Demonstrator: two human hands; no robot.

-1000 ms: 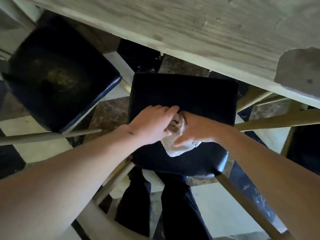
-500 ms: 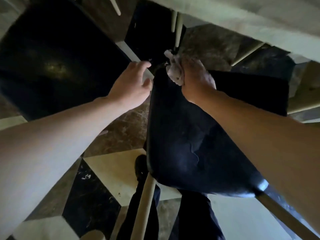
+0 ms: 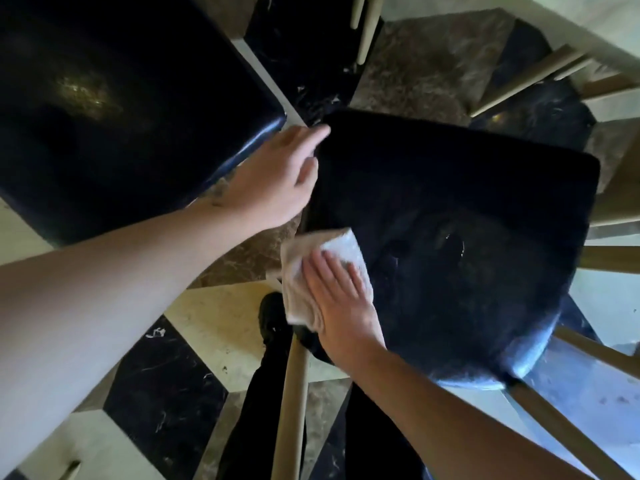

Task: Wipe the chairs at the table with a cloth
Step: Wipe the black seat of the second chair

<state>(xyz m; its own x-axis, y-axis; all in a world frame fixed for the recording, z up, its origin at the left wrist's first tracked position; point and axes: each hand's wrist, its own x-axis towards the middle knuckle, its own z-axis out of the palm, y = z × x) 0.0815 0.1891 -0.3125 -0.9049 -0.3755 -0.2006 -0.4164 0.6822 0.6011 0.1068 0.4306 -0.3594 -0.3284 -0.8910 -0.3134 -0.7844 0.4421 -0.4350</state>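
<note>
A chair with a black padded seat (image 3: 460,244) and pale wooden legs fills the middle and right of the view. My right hand (image 3: 341,299) lies flat on a white cloth (image 3: 304,271), pressing it onto the seat's near left edge. My left hand (image 3: 273,181) rests at the seat's far left corner, fingers spread over the edge; whether it grips the seat I cannot tell. A second black-seated chair (image 3: 114,109) stands to the left, apart from both hands.
The pale wooden table edge (image 3: 595,26) runs across the top right, with wooden chair legs (image 3: 367,26) under it. Below is a floor of black, cream and brown marble tiles (image 3: 214,327). My dark trousers and a shoe (image 3: 273,320) show beneath the seat.
My right hand has slid the cloth from the seat's far left corner down to its near left edge and now lies flat. My left hand has moved onto that far corner.
</note>
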